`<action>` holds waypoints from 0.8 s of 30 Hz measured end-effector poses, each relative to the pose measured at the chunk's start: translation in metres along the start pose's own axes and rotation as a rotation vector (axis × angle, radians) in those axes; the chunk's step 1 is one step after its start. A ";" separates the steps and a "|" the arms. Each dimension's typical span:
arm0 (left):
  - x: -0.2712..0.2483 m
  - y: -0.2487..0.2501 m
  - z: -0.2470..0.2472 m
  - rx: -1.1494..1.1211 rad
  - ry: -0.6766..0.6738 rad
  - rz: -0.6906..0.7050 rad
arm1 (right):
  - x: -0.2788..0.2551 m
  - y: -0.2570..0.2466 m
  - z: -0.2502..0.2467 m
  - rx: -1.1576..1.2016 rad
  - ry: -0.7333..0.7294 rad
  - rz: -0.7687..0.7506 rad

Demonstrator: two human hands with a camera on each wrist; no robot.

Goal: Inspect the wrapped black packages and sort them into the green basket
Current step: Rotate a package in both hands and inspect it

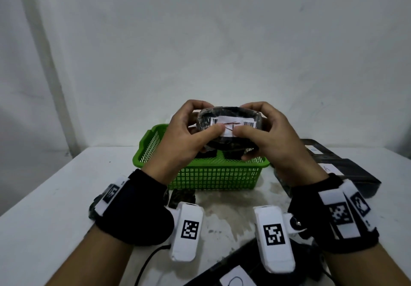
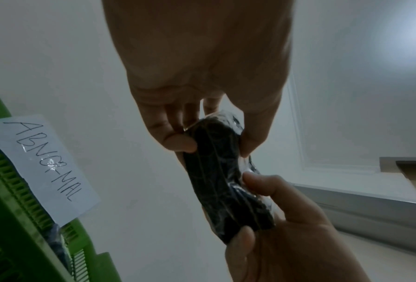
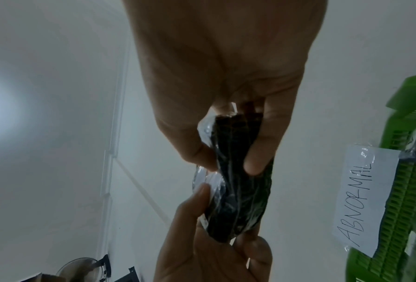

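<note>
Both hands hold one black package (image 1: 229,125) wrapped in clear film, raised above the green basket (image 1: 213,174). Its white barcode label with red marks faces me. My left hand (image 1: 191,134) pinches its left end, thumb on the label. My right hand (image 1: 264,134) pinches the right end the same way. In the left wrist view the package (image 2: 221,179) shows edge-on between thumb and fingers; in the right wrist view the package (image 3: 238,181) is likewise edge-on. Dark packages lie inside the basket, partly hidden by my hands.
A paper label reading ABNORMAL (image 2: 43,166) is taped to the basket's side (image 3: 395,200). More black packages (image 1: 340,165) lie on the white table at the right, one (image 1: 182,196) before the basket, another with a white label (image 1: 235,279) at the near edge. A wall stands behind.
</note>
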State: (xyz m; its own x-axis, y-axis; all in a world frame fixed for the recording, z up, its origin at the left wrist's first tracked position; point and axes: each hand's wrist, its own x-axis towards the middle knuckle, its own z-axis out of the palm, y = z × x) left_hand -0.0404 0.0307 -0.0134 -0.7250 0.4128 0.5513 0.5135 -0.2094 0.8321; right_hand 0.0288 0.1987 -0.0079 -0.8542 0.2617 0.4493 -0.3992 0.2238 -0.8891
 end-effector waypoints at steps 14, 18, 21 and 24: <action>0.000 0.007 -0.005 -0.015 -0.093 -0.096 | 0.003 -0.001 -0.014 0.029 -0.106 -0.149; 0.004 0.000 -0.006 -0.029 -0.014 -0.033 | 0.007 0.001 -0.011 0.086 -0.095 -0.011; 0.003 -0.004 -0.005 -0.021 -0.023 -0.033 | 0.008 0.004 -0.010 0.129 -0.107 0.101; 0.001 -0.004 -0.005 -0.020 -0.063 -0.044 | 0.005 0.004 -0.007 0.104 -0.051 0.055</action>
State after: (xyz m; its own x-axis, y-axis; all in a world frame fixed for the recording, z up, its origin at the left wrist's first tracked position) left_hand -0.0457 0.0281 -0.0159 -0.7160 0.4772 0.5095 0.4719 -0.2069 0.8570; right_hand 0.0252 0.2076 -0.0081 -0.8905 0.2218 0.3974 -0.3817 0.1114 -0.9175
